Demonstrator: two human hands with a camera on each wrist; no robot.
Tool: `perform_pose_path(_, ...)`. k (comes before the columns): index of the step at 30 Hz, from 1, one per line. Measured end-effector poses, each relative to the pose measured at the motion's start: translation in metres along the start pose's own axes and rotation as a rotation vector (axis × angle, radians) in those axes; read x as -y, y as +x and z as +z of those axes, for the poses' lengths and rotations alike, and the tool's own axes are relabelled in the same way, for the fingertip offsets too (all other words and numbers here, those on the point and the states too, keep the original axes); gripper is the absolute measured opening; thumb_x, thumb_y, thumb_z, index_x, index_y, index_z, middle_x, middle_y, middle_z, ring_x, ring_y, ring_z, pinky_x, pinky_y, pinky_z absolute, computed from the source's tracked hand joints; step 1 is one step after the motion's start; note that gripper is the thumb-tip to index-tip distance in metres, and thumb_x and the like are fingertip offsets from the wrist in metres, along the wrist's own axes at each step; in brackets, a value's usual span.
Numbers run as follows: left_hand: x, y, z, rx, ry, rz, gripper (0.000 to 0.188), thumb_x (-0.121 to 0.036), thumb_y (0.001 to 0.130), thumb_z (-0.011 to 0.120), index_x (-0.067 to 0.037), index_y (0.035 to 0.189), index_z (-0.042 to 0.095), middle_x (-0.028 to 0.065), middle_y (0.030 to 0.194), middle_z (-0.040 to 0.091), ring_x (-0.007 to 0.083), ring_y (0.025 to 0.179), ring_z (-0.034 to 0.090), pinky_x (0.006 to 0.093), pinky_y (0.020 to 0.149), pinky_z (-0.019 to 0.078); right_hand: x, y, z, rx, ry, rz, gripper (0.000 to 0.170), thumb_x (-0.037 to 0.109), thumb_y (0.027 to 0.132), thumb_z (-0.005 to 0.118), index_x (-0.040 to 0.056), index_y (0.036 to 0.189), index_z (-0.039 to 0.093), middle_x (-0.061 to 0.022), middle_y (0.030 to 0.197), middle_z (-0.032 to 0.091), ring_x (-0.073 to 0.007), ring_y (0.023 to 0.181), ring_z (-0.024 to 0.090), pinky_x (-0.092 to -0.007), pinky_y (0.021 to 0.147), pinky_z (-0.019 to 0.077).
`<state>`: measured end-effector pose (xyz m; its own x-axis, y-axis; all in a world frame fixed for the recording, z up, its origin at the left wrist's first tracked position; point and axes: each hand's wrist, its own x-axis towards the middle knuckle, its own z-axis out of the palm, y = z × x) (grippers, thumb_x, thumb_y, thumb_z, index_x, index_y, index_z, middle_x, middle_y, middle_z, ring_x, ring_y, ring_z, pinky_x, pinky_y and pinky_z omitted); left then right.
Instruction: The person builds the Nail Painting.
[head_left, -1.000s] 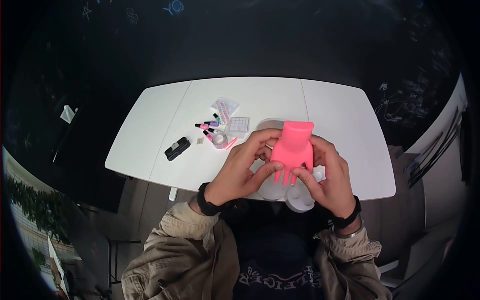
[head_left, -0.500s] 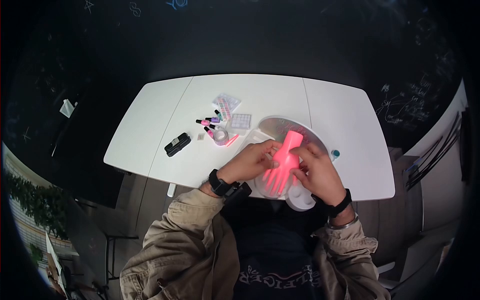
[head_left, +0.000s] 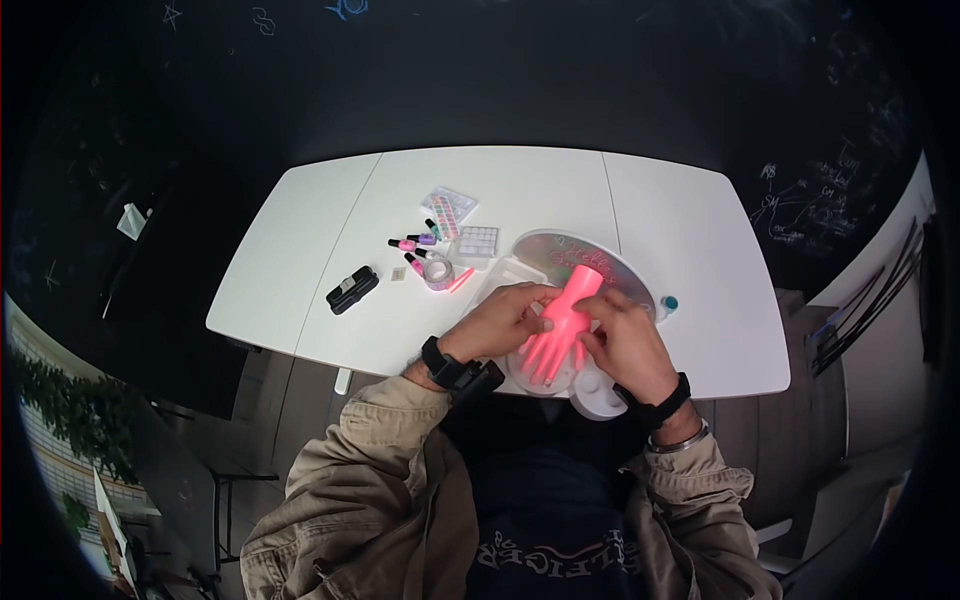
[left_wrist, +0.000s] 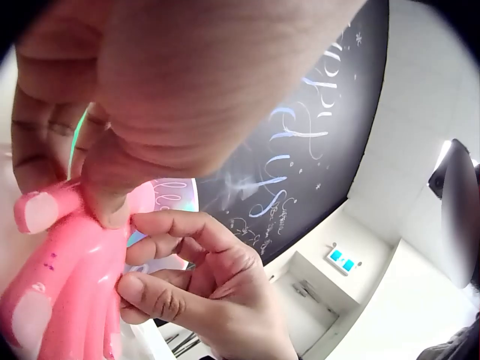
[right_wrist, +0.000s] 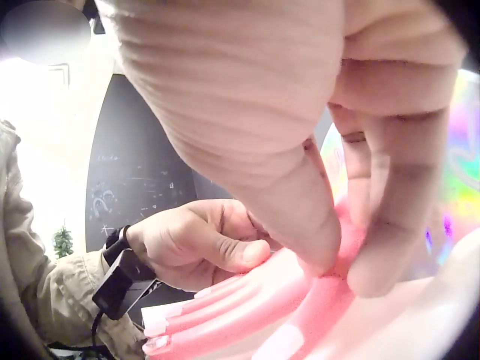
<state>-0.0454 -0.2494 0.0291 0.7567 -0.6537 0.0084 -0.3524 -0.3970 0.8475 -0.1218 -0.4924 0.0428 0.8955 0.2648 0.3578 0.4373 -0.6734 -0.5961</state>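
Note:
A pink practice hand [head_left: 567, 325] lies low over the white base at the table's front edge, its wrist end away from me and its fingers toward me. My left hand [head_left: 503, 318] grips one side of it, the thumb pressing on its back. On the other side my right hand [head_left: 632, 340] holds it between thumb and fingers. In the right wrist view the right thumb [right_wrist: 319, 247] presses close to the pink thumb's root. Pale nail areas show on the pink fingers [left_wrist: 67, 315] in the left wrist view.
Behind stands a rounded iridescent panel [head_left: 610, 262] with pink lettering. A white round tray with hollows [head_left: 598, 400] is in front. Left are nail polish bottles [head_left: 403, 244], a tape roll [head_left: 438, 272], a clear compartment box [head_left: 477, 242] and a black case [head_left: 352, 290]. A teal-capped bottle [head_left: 669, 304] stands right.
Both hands have lowered the pink practice hand from a raised, tilted position toward the white base. It has shifted slightly left in the last half second, still gripped.

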Motion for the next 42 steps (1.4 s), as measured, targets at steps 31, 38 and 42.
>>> perform_pose_path(31,0.021,0.005,-0.003,0.091,-0.223,-0.044,0.047,0.0,0.101,0.074,0.002,0.147,0.066,0.0056,0.122,0.075,0.0094,0.097,0.07,0.0271,0.088,0.0575,0.011,-0.003,-0.002,0.066,-0.142,-0.001,0.031,0.006,0.089,0.08,0.0017,0.119,0.075,-0.0235,0.113,0.071,-0.0455,0.096,0.075,-0.054,0.083,0.0615)
perform_pose_path(38,0.014,0.006,-0.004,0.079,-0.207,-0.071,0.048,0.001,0.098,0.074,0.003,0.146,0.067,0.0068,0.123,0.075,0.0093,0.095,0.072,0.0269,0.086,0.0578,0.006,-0.002,0.001,0.05,-0.117,0.007,0.033,0.002,0.089,0.078,0.0008,0.122,0.074,-0.0271,0.12,0.07,-0.0471,0.099,0.075,-0.0543,0.086,0.0624)
perform_pose_path(42,0.015,0.006,-0.003,0.075,-0.202,-0.083,0.05,0.003,0.097,0.07,0.003,0.147,0.067,0.0069,0.121,0.076,0.0098,0.096,0.072,0.0275,0.088,0.0581,0.005,-0.002,0.001,0.055,-0.123,-0.007,0.034,0.001,0.089,0.079,0.0005,0.122,0.075,-0.0268,0.121,0.071,-0.0466,0.1,0.075,-0.0535,0.087,0.0629)
